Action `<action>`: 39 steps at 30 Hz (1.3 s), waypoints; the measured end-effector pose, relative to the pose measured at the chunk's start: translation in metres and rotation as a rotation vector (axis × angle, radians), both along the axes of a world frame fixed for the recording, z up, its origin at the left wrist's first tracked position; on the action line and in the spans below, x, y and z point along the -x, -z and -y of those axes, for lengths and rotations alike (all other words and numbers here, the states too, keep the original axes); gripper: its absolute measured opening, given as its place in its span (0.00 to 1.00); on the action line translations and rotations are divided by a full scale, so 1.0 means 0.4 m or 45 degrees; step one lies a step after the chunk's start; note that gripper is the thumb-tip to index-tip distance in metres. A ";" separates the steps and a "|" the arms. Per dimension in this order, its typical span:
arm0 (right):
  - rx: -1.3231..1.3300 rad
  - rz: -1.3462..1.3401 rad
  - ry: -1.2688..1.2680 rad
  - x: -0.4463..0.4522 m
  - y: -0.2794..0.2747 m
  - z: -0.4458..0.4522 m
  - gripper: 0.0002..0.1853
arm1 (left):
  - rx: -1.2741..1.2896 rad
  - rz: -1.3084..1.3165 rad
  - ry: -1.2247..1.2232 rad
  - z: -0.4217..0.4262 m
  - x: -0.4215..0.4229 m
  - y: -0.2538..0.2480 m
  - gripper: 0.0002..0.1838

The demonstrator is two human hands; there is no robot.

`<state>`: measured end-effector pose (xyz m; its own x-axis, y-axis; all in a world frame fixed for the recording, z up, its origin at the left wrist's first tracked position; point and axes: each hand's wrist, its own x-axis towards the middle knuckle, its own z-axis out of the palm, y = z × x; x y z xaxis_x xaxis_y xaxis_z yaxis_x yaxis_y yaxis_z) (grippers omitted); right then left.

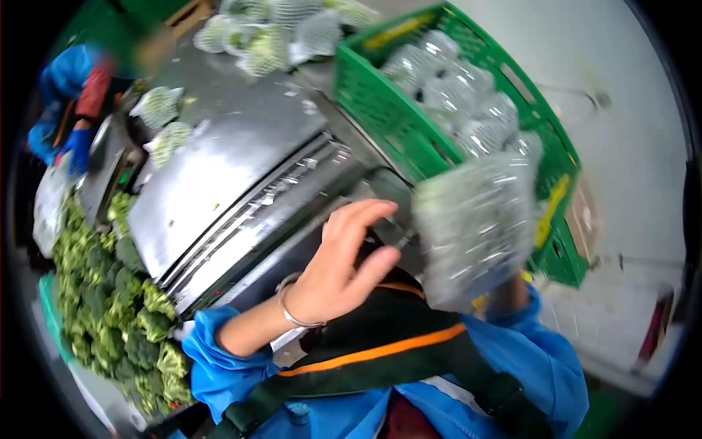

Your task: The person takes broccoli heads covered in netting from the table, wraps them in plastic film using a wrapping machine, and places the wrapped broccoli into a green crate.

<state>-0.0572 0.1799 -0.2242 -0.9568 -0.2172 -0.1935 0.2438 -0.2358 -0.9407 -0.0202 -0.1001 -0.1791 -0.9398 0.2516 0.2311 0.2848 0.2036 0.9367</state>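
My left hand (pixel 344 263), with a bracelet at its wrist, is raised in front of my apron, fingers apart and nothing in it. A blurred package in clear film (pixel 472 230), pale green inside, is on the right, at the near edge of the green crate (pixel 453 150). My right hand (pixel 512 293) is mostly hidden behind this package and holds it from below. Several net-covered, film-wrapped pieces (pixel 468 95) lie in the crate.
A metal machine top (pixel 227 175) is left of centre, with a heap of broccoli (pixel 121 314) beside it. Net-wrapped heads (pixel 274 33) sit at the top. A co-worker in blue sleeves (pixel 69 73) is at the upper left.
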 end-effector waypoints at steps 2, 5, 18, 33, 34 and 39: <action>0.003 -0.126 0.347 0.103 -0.028 -0.141 0.30 | 0.443 -0.221 -0.179 0.099 0.061 -0.022 0.23; 0.043 0.057 0.603 0.240 0.019 -0.324 0.28 | 0.650 -0.268 -0.726 0.350 0.162 0.062 0.19; -1.980 -1.092 -0.311 0.291 0.028 0.084 0.22 | 1.817 1.199 -0.866 0.908 0.484 0.350 0.54; -1.550 -1.250 0.083 0.277 0.011 0.233 0.20 | 1.315 -0.173 -0.844 0.772 0.242 -0.149 0.25; -1.363 -1.248 -0.007 0.268 -0.005 0.296 0.21 | 1.343 -0.154 -0.864 0.726 0.212 -0.150 0.26; -0.940 -1.427 -0.517 0.222 0.000 0.631 0.21 | 1.137 0.153 -0.760 0.569 0.083 -0.010 0.38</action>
<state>-0.1461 -0.0725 -0.2241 -0.5721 -0.6972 0.4320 -0.7790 0.2970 -0.5522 -0.0535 -0.3277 -0.1751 -0.9707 -0.2228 0.0896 -0.1704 0.9021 0.3965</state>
